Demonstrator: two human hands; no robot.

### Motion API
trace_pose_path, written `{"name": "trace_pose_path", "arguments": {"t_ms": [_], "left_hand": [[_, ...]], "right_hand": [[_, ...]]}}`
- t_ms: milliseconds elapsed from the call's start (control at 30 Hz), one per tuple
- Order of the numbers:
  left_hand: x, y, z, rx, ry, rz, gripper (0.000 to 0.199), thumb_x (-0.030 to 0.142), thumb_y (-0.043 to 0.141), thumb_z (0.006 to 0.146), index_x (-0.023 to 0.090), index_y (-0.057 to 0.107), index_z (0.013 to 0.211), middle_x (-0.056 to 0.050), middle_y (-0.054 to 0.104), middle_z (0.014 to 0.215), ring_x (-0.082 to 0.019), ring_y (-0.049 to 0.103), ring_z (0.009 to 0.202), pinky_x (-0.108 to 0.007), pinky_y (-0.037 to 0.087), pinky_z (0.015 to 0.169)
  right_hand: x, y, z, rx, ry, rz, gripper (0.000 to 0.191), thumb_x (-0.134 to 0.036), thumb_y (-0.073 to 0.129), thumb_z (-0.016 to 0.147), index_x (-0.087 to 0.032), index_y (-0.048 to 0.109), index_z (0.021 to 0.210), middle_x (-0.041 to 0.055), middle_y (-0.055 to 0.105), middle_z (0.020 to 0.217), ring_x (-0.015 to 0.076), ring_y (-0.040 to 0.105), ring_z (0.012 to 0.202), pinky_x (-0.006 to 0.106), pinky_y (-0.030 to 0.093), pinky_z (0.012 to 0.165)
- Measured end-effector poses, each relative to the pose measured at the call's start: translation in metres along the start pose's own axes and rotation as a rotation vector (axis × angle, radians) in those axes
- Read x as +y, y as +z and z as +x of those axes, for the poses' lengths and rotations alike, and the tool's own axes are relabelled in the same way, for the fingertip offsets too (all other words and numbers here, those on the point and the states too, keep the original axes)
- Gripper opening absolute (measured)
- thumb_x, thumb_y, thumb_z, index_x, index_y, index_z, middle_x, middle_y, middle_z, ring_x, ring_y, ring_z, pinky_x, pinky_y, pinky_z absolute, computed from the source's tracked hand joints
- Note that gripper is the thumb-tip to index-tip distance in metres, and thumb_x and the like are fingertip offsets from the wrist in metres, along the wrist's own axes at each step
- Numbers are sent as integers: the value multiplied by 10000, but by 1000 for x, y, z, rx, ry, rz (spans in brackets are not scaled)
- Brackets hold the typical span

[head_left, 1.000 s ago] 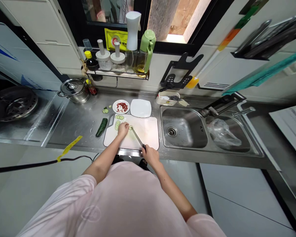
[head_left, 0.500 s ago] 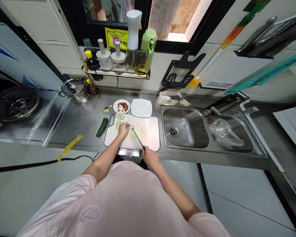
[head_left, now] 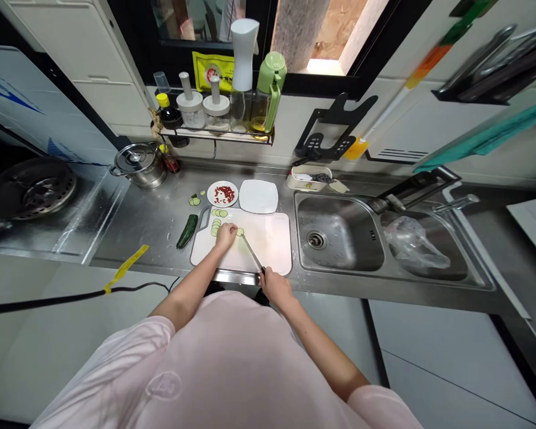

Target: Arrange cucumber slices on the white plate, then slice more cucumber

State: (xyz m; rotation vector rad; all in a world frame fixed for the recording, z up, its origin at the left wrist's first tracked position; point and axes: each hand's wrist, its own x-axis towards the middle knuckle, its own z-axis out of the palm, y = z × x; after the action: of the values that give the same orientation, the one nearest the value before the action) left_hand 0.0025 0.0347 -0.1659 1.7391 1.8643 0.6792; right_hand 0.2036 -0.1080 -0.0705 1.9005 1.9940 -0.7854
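My right hand [head_left: 277,287] is closed round the handle of a knife [head_left: 252,252], whose blade points up and left over the white cutting board [head_left: 272,244]. At the blade's tip lies a pale green cucumber slice [head_left: 240,232]. My left hand [head_left: 226,237] is on the board just left of that slice, fingers drawn together; whatever they pinch is too small to make out. Several cucumber slices [head_left: 215,226] lie in rows at the board's upper left. A dark green cucumber piece [head_left: 187,231] rests on the counter left of the board.
Behind the board stand a plate with chopped red pieces [head_left: 223,194] and an empty white plate [head_left: 258,196]. Cucumber scraps [head_left: 194,201] lie left of them. A lidded pot [head_left: 139,166] is at the back left, a double sink [head_left: 339,233] at the right, a condiment shelf [head_left: 214,134] above.
The whole view has shifted slightly. Both hands and the knife keep nearly the same places over the board.
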Motion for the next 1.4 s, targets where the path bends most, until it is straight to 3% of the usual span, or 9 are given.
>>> {"name": "trace_pose_path", "arguments": {"t_ms": [500, 1400], "left_hand": [[0, 0, 0, -6, -3, -9, 200, 159, 518, 792, 166, 704, 866, -61, 644, 850, -154, 569, 744, -267, 445, 760], [3, -3, -1, -13, -18, -11, 198, 163, 525, 796, 159, 707, 873, -72, 651, 868, -173, 585, 790, -285, 454, 789]], "right_hand": [[-8, -9, 19, -15, -24, 2, 317, -351, 300, 974, -147, 515, 1086, 139, 678, 964, 240, 647, 934, 309, 419, 759], [-16, -38, 24, -61, -29, 7, 353, -335, 316, 948, -130, 556, 1106, 173, 659, 1038, 271, 629, 989, 355, 449, 789]]}}
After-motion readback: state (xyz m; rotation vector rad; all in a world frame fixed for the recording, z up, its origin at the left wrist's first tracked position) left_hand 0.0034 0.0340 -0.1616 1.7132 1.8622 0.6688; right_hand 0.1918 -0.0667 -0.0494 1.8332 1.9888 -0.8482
